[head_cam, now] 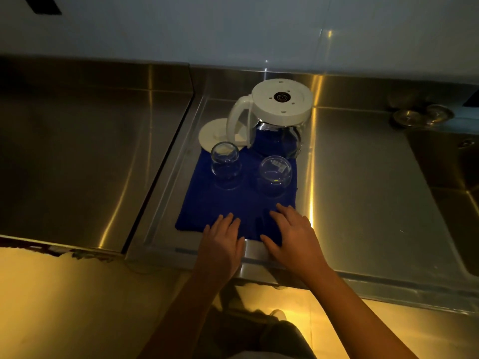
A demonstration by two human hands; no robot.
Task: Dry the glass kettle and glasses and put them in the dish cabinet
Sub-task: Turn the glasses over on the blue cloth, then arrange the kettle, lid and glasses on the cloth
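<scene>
Standing on blue towel [207, 208]: inverted glass kettle [281, 117], two empty glasses [225, 164].

A steel counter [363, 177] carries a blue cloth [207, 203] and, seemingly, a white lid [210, 133].

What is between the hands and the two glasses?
Nothing visible. Bare blue cloth lies between the left hand and the left upturned clear glass, and between the right hand and the right upturned glass.

Blue cloth [220, 203]; white kettle base [282, 99], lid [211, 133].
</scene>
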